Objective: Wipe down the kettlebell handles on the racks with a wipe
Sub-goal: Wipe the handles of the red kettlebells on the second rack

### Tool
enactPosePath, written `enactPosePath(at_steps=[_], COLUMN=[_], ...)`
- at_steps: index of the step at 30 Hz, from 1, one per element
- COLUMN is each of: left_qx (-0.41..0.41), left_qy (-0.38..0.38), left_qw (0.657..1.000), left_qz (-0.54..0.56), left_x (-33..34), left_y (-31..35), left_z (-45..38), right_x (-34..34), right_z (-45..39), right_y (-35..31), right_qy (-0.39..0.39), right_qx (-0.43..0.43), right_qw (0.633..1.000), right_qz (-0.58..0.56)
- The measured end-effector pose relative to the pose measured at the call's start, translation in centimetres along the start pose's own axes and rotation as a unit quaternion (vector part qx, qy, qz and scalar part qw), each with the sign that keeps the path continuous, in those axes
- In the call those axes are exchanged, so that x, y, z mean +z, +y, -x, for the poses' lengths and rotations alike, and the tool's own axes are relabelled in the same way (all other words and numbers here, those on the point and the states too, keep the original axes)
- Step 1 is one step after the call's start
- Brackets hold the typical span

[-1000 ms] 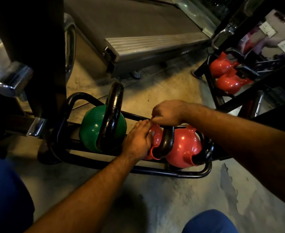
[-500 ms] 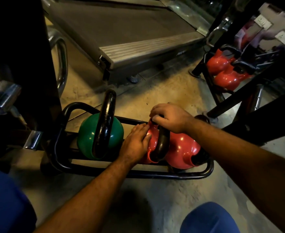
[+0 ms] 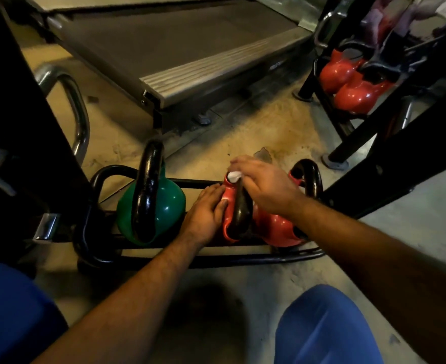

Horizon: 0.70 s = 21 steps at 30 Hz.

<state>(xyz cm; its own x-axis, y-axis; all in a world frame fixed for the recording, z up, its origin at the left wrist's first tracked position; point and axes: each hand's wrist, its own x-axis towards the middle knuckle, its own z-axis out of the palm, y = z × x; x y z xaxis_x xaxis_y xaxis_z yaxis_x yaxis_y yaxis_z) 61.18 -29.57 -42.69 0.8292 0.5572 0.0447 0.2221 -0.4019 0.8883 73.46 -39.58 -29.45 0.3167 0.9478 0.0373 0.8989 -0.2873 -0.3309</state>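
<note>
A low black floor rack (image 3: 242,257) holds a green kettlebell (image 3: 172,206) on the left and two red kettlebells, each with a black handle. My left hand (image 3: 206,214) lies flat against the left side of the middle red kettlebell (image 3: 228,206), steadying it. My right hand (image 3: 266,185) presses a small white wipe (image 3: 234,176) onto the far top of that bell's black handle (image 3: 241,208). The second red kettlebell (image 3: 279,227) sits partly hidden under my right wrist, its handle (image 3: 312,177) showing beyond.
A treadmill deck (image 3: 190,56) lies on the floor beyond the rack. A second black rack (image 3: 353,119) with two red kettlebells (image 3: 353,93) stands at the upper right. A dark machine frame with chrome tubing (image 3: 77,106) rises on the left. My blue-clad knees frame the bottom.
My right hand slid along the middle handle toward its far top end, and the white wipe now shows under the fingers. The camera view tilted down and closer. My left hand stayed put.
</note>
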Motion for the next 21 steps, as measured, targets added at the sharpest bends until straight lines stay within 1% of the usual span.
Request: enactPosePath(at_steps=[3,4,7,8,10,11,12,13,15,17,19,21], left_qx=[0.029,0.028,0.022,0.033,0.053,0.058,0.058,0.047,0.013,-0.002,-0.008,-0.043], left_qy=[-0.012,-0.012,-0.009,-0.012,-0.018,-0.016,-0.015,-0.018,-0.03,-0.041,-0.062,-0.097], left_qw=[0.999,1.0,1.0,0.999,0.998,0.998,0.997,0.997,0.997,0.994,0.995,0.994], left_qz=[-0.004,-0.008,-0.006,0.005,0.025,0.034,0.046,0.061,0.075,0.097,0.08,0.03], left_x=[0.0,0.0,0.0,-0.1,-0.3,-0.5,-0.5,-0.5,-0.3,-0.7,-1.0,-1.2], left_y=[0.1,0.0,0.0,0.2,0.6,0.6,0.6,0.5,0.4,1.0,1.6,1.4], left_z=[0.1,0.1,0.0,0.1,0.3,0.2,0.1,0.0,-0.1,0.4,0.6,0.3], right_x=[0.8,0.7,1.0,1.4,1.8,1.9,1.9,1.9,2.6,4.2,5.1,5.4], right_z=[2.0,2.2,2.3,2.5,3.4,3.8,3.9,3.7,3.7,4.6,6.3,7.4], right_y=[0.0,0.4,0.6,0.2,-0.1,0.1,0.5,0.9,1.2,0.2,-0.3,0.3], right_qy=[-0.018,-0.002,0.049,0.05,0.028,0.023,0.033,0.065,0.147,0.194,0.183,0.135], right_qx=[-0.065,-0.066,-0.023,-0.034,-0.079,-0.091,-0.09,-0.075,-0.03,-0.011,-0.065,-0.129], right_qw=[0.998,0.998,0.998,0.998,0.997,0.996,0.995,0.994,0.979,0.968,0.972,0.977], right_qz=[0.009,0.007,-0.032,-0.025,-0.001,-0.005,-0.019,-0.052,-0.138,-0.157,-0.135,-0.105])
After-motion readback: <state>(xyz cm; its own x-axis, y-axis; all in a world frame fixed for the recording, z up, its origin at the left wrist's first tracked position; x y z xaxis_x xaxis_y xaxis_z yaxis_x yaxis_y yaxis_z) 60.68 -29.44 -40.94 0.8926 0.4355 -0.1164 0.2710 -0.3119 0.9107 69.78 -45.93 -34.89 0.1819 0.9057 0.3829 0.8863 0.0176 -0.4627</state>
